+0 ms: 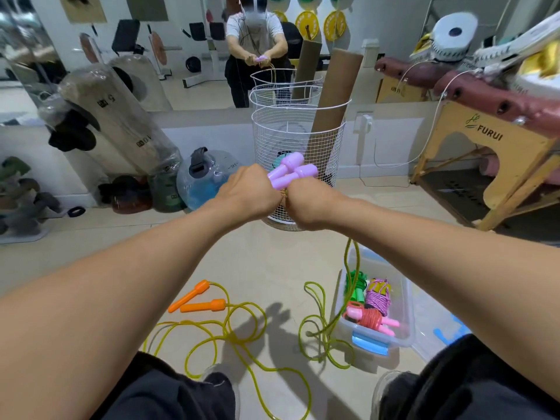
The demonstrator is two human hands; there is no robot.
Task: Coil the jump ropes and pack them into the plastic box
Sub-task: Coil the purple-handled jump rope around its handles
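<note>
Two purple jump-rope handles (292, 171) are held side by side in front of the chest, the left hand (251, 192) curled around their lower ends and the right hand (312, 203) closed just beside it, pinching the yellow-green cord (351, 286) that drops from the hands past the clear plastic box (407, 301) to loops on the floor. The box sits open on the floor at lower right, with a blue latch (369, 344) on its near end; in it lie three coiled ropes: a green one (357, 287), a purple-wound one (378, 297) and one with pink handles (371, 321) bound in red cord. To the left an uncoiled yellow rope with orange handles (197, 300) sprawls on the tiles. Behind the hands stands a white wire basket (298, 131) holding a cardboard tube (333, 101). At right a wooden frame (485, 137) reads "FURUI".
</note>
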